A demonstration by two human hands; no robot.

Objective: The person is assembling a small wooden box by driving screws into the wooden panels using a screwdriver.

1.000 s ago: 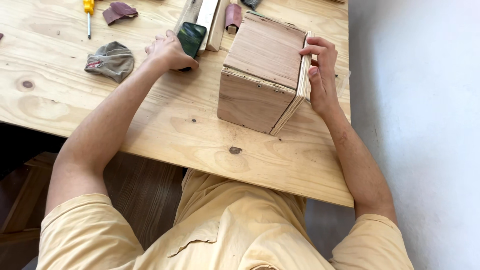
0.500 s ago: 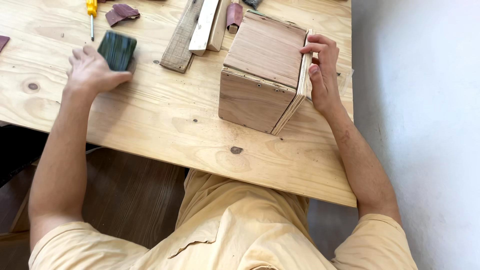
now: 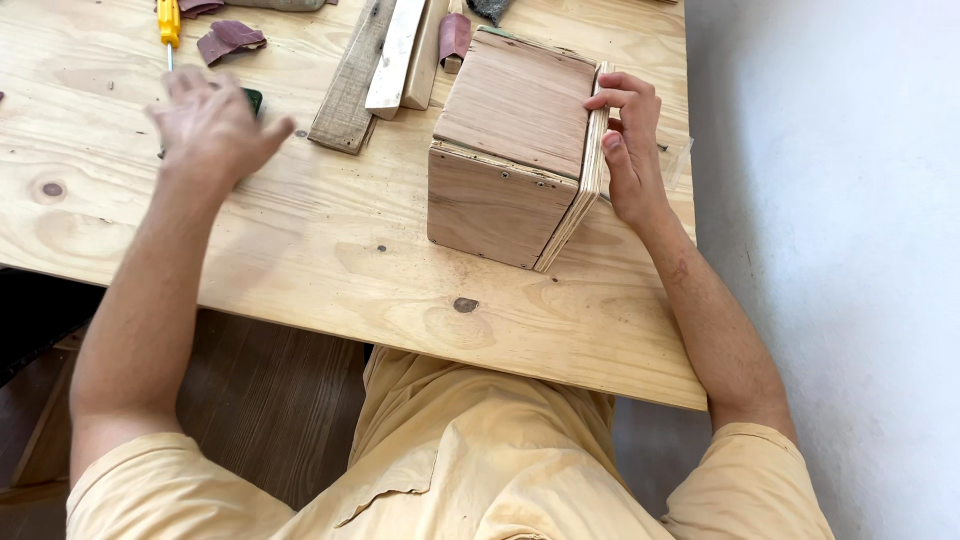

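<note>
A wooden box stands on the plywood table. A thin plywood panel leans against its right side. My right hand grips the panel's upper edge, fingers over the top and thumb behind it. My left hand is blurred, far to the left of the box, with its fingers spread. It hovers over a dark green block, of which only a corner shows past the fingers. I cannot tell whether the hand touches the block.
Wooden strips lie behind the box, with a piece of reddish sandpaper beside them. A yellow-handled screwdriver and more sandpaper lie at the far left. The table's right edge runs close to a white wall.
My left hand carried the green block from beside the box to the left part of the table, and its fingers have spread over it. The right hand stayed on the panel.
</note>
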